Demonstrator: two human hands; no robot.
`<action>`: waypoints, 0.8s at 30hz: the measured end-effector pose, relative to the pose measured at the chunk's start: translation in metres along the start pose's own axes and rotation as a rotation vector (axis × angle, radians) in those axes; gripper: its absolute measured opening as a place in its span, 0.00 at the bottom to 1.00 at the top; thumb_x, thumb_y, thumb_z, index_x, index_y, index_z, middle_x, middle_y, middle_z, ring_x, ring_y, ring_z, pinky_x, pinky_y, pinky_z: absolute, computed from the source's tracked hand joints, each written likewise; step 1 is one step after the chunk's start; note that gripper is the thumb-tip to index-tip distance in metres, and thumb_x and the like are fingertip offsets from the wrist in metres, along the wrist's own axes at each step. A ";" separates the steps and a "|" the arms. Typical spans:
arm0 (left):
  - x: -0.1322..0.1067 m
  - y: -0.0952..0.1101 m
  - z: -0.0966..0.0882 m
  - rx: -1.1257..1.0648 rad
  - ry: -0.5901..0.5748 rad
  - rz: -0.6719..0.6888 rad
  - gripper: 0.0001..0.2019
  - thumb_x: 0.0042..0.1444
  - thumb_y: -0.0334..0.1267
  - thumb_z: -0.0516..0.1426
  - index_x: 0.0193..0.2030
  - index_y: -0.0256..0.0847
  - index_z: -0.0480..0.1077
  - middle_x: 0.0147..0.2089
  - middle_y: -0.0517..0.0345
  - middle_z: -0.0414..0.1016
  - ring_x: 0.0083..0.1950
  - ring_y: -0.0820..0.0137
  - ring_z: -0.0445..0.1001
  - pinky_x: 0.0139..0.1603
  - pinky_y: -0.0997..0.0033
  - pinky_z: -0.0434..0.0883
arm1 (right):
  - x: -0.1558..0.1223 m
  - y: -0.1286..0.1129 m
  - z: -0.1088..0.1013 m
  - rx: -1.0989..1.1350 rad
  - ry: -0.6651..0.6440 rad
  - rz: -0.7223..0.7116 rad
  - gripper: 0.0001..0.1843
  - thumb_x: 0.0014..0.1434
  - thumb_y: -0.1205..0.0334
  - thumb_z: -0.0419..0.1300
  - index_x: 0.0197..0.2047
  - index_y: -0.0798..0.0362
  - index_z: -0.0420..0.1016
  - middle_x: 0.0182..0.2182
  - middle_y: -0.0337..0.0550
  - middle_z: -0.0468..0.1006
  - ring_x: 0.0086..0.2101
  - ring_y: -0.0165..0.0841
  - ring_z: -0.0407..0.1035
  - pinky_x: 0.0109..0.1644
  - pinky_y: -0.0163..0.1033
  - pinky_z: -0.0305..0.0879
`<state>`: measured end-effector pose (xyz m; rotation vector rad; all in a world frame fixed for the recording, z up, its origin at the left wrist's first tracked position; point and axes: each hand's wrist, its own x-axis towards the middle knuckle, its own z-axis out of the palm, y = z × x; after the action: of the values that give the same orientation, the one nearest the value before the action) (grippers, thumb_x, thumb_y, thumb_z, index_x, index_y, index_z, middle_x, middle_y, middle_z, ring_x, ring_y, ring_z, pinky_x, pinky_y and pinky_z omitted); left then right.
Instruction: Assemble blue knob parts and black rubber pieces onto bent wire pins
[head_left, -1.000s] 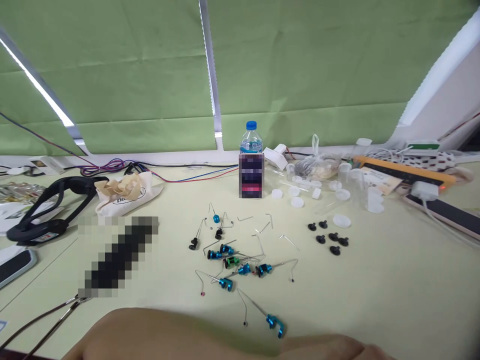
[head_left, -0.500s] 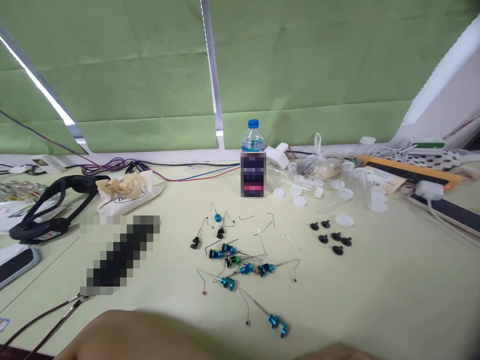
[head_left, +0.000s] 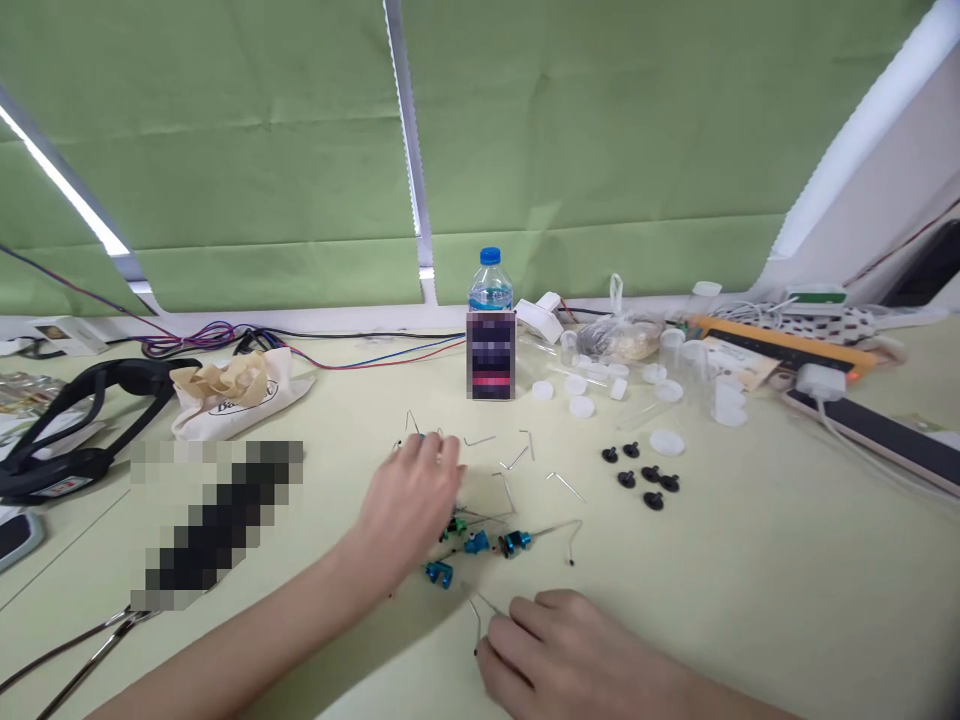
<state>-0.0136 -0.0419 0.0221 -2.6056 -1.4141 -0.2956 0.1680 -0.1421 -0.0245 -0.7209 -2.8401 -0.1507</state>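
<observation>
My left hand [head_left: 412, 495] reaches over the back left of a group of small metal fittings with bent wire arms; its fingers curl down and hide what lies beneath. In front of it sit a green fitting [head_left: 455, 527] and several blue fittings [head_left: 514, 543]. Low in the view, my right hand [head_left: 551, 645] rests with bent fingers where a blue fitting lay. A bent wire arm [head_left: 476, 622] with a dark tip pokes out beside those fingers. Whatever is under them is hidden.
Several black round knobs [head_left: 651, 474] and L-shaped thin rods [head_left: 568, 486] lie behind. Farther back stand a water bottle [head_left: 490, 285], clear tubes and white caps [head_left: 581, 407]. At left are a black headset [head_left: 90, 465], a cloth pouch [head_left: 247, 400] and a pixelated dark object [head_left: 225, 530].
Both hands have come up from the bottom edge. The left now covers the black fittings at the back, the right the nearest blue one. The whole view has shifted slightly.
</observation>
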 end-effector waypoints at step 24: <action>-0.011 0.003 0.008 -1.763 -0.155 -0.306 0.06 0.58 0.39 0.58 0.37 0.38 0.71 0.39 0.54 0.75 0.43 0.69 0.72 0.48 0.69 0.68 | 0.009 0.020 -0.005 0.513 0.310 0.541 0.08 0.67 0.63 0.46 0.44 0.51 0.65 0.33 0.40 0.72 0.34 0.31 0.64 0.38 0.37 0.59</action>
<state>-0.0158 -0.0508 0.0115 -3.3711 -2.0914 -2.3156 0.1707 -0.1208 -0.0162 -1.1719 -2.1561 0.4843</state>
